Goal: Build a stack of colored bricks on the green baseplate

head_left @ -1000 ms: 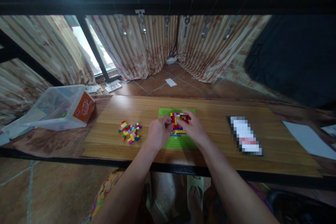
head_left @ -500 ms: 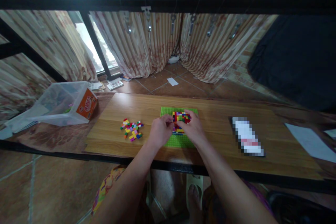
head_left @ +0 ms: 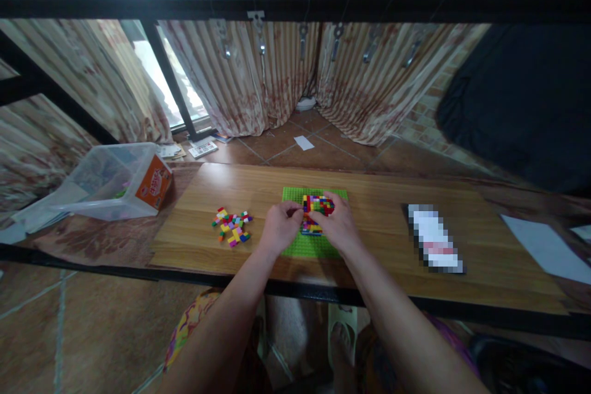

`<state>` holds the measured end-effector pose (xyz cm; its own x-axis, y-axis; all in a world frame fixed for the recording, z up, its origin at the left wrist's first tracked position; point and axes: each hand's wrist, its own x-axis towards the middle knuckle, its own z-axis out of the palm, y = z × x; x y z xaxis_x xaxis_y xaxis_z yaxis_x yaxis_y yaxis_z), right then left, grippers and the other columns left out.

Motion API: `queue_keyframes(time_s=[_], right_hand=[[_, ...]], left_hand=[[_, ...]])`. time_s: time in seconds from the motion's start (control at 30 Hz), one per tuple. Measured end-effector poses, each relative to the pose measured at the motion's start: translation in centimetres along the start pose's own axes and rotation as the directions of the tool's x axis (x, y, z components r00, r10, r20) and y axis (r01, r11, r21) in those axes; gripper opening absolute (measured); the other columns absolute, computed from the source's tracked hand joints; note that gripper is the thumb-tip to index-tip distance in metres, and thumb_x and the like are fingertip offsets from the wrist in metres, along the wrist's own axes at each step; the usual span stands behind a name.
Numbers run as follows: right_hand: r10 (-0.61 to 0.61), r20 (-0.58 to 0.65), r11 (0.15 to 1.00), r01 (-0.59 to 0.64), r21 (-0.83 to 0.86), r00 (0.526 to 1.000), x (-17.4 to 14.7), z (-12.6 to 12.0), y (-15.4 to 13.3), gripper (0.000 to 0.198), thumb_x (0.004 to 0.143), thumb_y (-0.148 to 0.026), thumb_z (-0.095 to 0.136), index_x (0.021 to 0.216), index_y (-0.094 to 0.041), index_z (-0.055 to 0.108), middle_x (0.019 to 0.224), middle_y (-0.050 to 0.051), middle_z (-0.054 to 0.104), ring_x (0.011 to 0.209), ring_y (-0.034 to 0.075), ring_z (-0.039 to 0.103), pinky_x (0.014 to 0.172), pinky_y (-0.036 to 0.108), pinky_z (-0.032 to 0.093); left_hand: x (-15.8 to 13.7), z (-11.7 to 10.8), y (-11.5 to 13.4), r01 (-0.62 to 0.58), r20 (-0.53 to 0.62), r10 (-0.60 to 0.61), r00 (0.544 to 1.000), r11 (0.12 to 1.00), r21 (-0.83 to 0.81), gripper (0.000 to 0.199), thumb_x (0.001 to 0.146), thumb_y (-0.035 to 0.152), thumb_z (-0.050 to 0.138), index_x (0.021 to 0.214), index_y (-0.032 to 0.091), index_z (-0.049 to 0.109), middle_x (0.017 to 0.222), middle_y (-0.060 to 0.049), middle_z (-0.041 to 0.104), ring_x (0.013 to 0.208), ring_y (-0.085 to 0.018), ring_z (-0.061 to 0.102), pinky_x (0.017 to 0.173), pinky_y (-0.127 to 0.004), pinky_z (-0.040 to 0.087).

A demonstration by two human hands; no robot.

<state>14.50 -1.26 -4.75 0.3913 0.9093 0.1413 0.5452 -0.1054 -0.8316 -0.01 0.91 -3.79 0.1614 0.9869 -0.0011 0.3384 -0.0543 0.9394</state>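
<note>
A block of multicoloured toy building bricks (head_left: 317, 202) stands on a green studded baseplate (head_left: 307, 250). My right hand (head_left: 340, 222) grips the block from its right side, with the index finger round the far corner and the thumb across the near part. On the block's left edge, my left hand (head_left: 281, 225) has thumb and forefinger pinched together. Whatever those fingertips may hold is too small to make out. Both hands partly hide the block's sides.
A loose pile of small bricks (head_left: 233, 226) lies left of the baseplate on the wooden board (head_left: 378, 246). Further left stands a clear plastic bin (head_left: 111, 188) with an orange label. A blurred-out phone-like object (head_left: 434, 239) lies at right. A black bar (head_left: 295, 3) crosses above.
My left hand has shifted slightly down and left, with its fingertips still at the block's left edge. My right hand keeps its grip on the block.
</note>
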Motion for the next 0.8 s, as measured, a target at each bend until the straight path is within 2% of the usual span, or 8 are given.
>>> queue_keyframes(time_s=[0.13, 0.4, 0.63, 0.8], right_hand=[[0.004, 0.005, 1.000, -0.004, 0.016, 1.000, 0.0, 0.0, 0.1, 0.059, 0.063, -0.034, 0.071, 0.119, -0.017, 0.062, 0.122, 0.013, 0.061, 0.117, 0.031, 0.057, 0.107, 0.047, 0.042], [0.025, -0.006, 1.000, -0.025, 0.008, 1.000, 0.0, 0.4, 0.0, 0.059, 0.063, -0.032, 0.070, 0.120, -0.017, 0.062, 0.121, 0.014, 0.061, 0.116, 0.031, 0.058, 0.105, 0.047, 0.043], [0.005, -0.014, 1.000, -0.005, 0.019, 1.000, 0.0, 0.3, 0.4, 0.060, 0.063, -0.035, 0.071, 0.120, -0.017, 0.063, 0.121, 0.014, 0.061, 0.115, 0.031, 0.058, 0.105, 0.048, 0.043], [0.017, 0.048, 0.993, -0.023, 0.116, 0.999, 0.3, -0.1, 1.4, 0.063, 0.067, -0.043, 0.072, 0.124, -0.019, 0.062, 0.124, 0.013, 0.063, 0.112, 0.029, 0.062, 0.102, 0.047, 0.046]], left_hand=[[0.1, 0.1, -0.3, 0.019, -0.003, -0.020, 1.000, 0.998, -0.059, 0.015, 0.076, 0.023, 0.062, 0.076, 0.013, 0.073, 0.061, 0.000, 0.065, 0.056, -0.011, 0.055, 0.054, -0.021, 0.041], [0.2, 0.7, -0.9, 0.057, -0.018, -0.062, 0.998, 0.976, -0.209, 0.012, 0.072, 0.024, 0.064, 0.072, 0.014, 0.071, 0.053, 0.002, 0.058, 0.051, -0.010, 0.049, 0.052, -0.021, 0.039], [0.2, 0.9, -0.9, 0.059, -0.030, -0.066, 0.997, 0.978, -0.199, 0.011, 0.073, 0.023, 0.063, 0.075, 0.014, 0.070, 0.057, 0.002, 0.060, 0.052, -0.010, 0.052, 0.053, -0.021, 0.041], [0.4, 0.5, -1.8, 0.031, 0.021, -0.030, 0.999, 0.996, -0.083, 0.021, 0.082, 0.028, 0.054, 0.071, 0.015, 0.067, 0.059, 0.001, 0.060, 0.055, -0.011, 0.055, 0.053, -0.021, 0.041]])
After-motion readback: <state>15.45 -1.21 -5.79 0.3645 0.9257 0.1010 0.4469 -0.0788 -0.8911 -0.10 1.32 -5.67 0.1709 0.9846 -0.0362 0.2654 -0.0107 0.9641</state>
